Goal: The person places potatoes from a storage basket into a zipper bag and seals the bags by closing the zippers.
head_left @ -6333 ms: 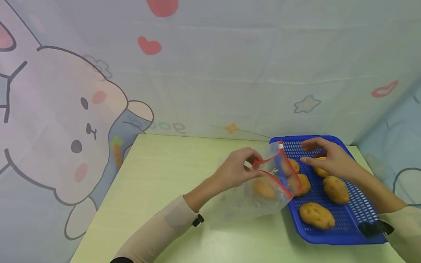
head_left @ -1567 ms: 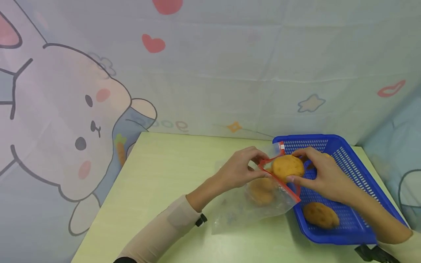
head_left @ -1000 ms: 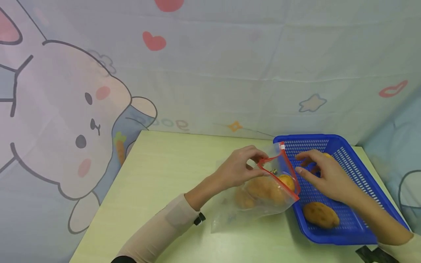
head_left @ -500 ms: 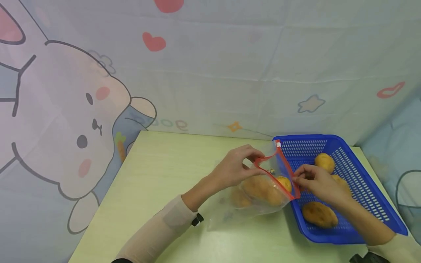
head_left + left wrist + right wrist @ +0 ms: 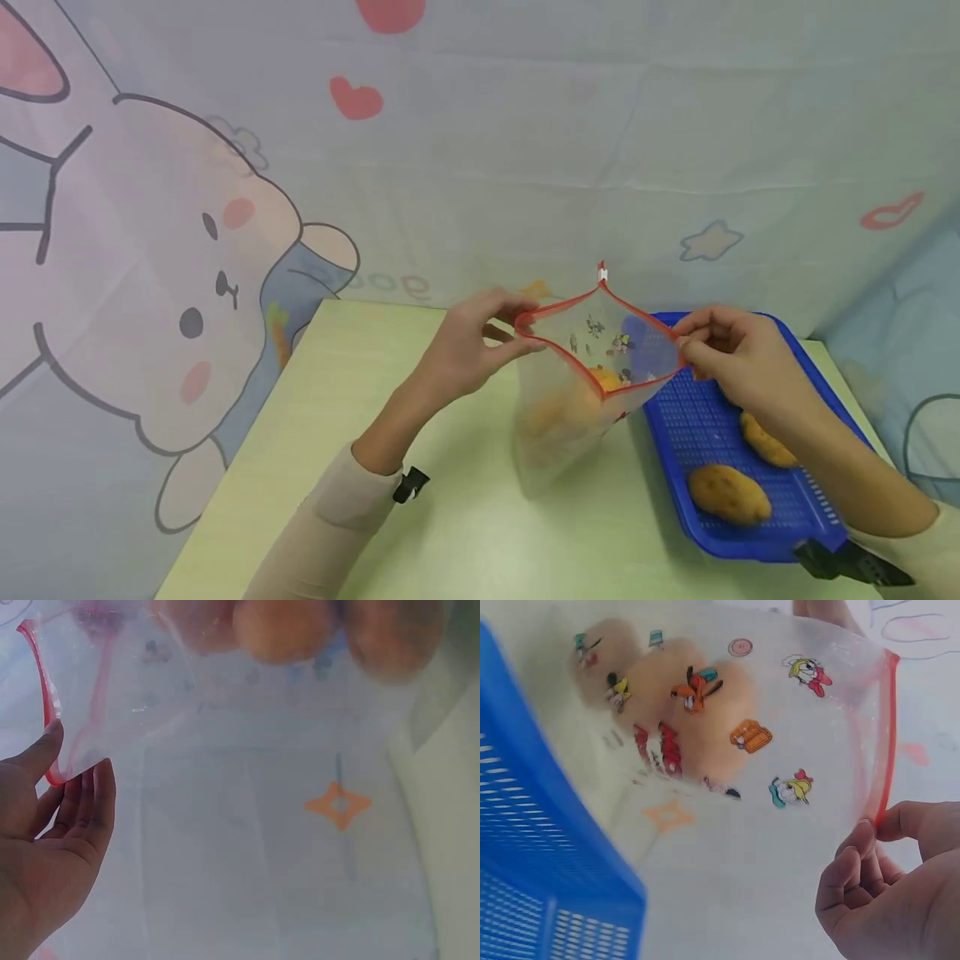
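A clear zip bag with a red-edged mouth and cartoon prints is held upright between both hands, its mouth spread wide. My left hand pinches the left side of the red rim; my right hand pinches the right side. Several potatoes sit in the bag's lower part, blurred through the plastic. A white slider is at the far corner of the mouth. To the right, partly behind the right hand and forearm, the blue basket holds more potatoes, one potato lying near its front.
The pale yellow-green table runs left of the bag. Behind it hangs a cloth backdrop with a cartoon rabbit. The basket's wall stands close beside the bag in the right wrist view.
Several potatoes have gone from the basket into the bag, the last put in by the right hand. That hand then took the right rim, and both hands raised the bag upright and widened its mouth.
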{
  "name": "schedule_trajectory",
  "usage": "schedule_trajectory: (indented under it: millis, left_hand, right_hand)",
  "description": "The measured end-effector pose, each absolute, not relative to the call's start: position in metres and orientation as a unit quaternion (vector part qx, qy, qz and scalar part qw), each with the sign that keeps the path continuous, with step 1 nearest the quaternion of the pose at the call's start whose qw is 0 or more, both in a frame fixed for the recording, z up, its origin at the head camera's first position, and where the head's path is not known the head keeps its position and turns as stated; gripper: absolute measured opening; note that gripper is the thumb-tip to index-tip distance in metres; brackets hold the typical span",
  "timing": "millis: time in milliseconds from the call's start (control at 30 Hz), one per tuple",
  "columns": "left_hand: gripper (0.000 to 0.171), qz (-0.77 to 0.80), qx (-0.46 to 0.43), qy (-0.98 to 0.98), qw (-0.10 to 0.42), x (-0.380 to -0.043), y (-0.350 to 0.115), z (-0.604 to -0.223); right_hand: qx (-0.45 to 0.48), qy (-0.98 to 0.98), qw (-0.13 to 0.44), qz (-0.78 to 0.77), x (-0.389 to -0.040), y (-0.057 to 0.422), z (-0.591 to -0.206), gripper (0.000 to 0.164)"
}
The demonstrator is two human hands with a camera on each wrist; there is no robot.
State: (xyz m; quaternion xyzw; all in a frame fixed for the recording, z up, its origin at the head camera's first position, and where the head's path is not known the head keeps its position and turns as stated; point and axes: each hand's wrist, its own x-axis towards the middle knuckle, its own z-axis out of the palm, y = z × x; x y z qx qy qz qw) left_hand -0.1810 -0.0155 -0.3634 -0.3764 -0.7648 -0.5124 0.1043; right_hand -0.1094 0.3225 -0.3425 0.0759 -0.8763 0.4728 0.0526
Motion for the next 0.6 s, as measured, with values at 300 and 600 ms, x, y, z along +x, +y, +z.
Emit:
schedule_trajectory:
  millis: [300, 600]
  left_hand:
    - [0.037, -0.502, -0.387, -0.765, 0.110, -0.182, -0.018, -0.352]
    - [0.041, -0.485, -0.410, -0.768, 0.083, -0.182, 0.006, -0.351]
  right_hand:
    - [0.094, -0.887, 0.072, 0.446, -0.107, 0.324, -0.335, 0.012]
    - [0.085, -0.922, 0.054, 0.373, -0.116, 0.336, -0.368, 0.012]
